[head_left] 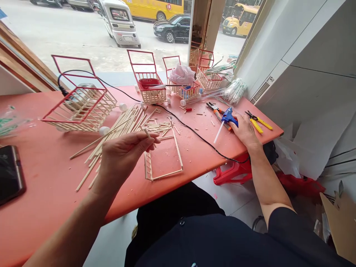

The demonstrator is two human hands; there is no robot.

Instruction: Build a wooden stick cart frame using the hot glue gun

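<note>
My left hand (125, 154) is raised over the table, thumb and fingers pinching a short wooden stick (147, 132). Below and to its right lies a flat rectangular frame of wooden sticks (178, 148), with short crosspieces along its left side. At the right, my right hand (245, 130) is closed around the handle of a blue glue gun (228, 115); some of its fingers are hidden. A whitish glue stick (219, 132) sticks out of the gun toward me. Just beyond the frame is a pile of short cut sticks (158, 127).
Long sticks (111, 137) lie behind my left hand. Pliers (215, 109) and yellow-handled cutters (258, 121) flank the glue gun. A black cable (191, 129) crosses the table. Small stick carts (83, 107) line the back, some holding items. A phone (10, 174) lies far left.
</note>
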